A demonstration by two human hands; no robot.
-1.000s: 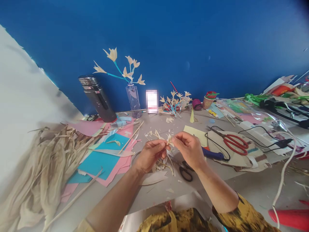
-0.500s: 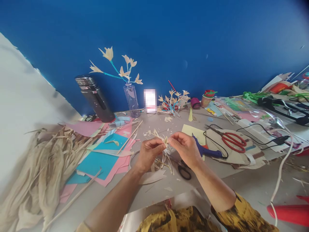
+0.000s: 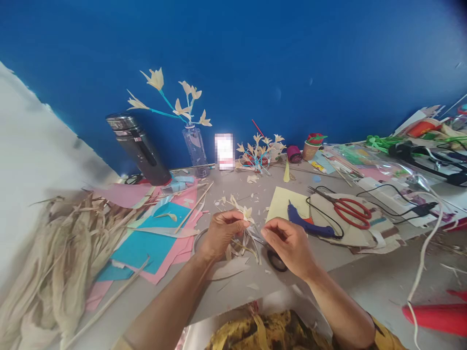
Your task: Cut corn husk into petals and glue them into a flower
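Observation:
In the head view, my left hand (image 3: 221, 234) pinches a small cream flower (image 3: 247, 213), which looks made of dried husk, between thumb and fingers. The flower's petals fan out past the fingertips. A short gap to the right of it is my right hand (image 3: 291, 241), its thumb and fingertips pressed together; whatever they may hold is too small to make out. Below the hands lie black-handled scissors (image 3: 277, 261), partly covered by my right hand. Loose husk strips (image 3: 229, 270) and scraps are spread under my left hand.
To the right are a blue glue gun (image 3: 310, 226), yellow paper (image 3: 280, 200) and red-handled scissors (image 3: 353, 214). Blue paper (image 3: 140, 253) and a husk bundle (image 3: 54, 262) lie left. Behind stand a dark flask (image 3: 140, 150), a bottle (image 3: 197, 153) with flowers and more flowers (image 3: 260, 154).
My right hand has drawn away from the flower, down and to the right. The left hand keeps its pinch, and the flower's petals now show more. The view has shifted slightly.

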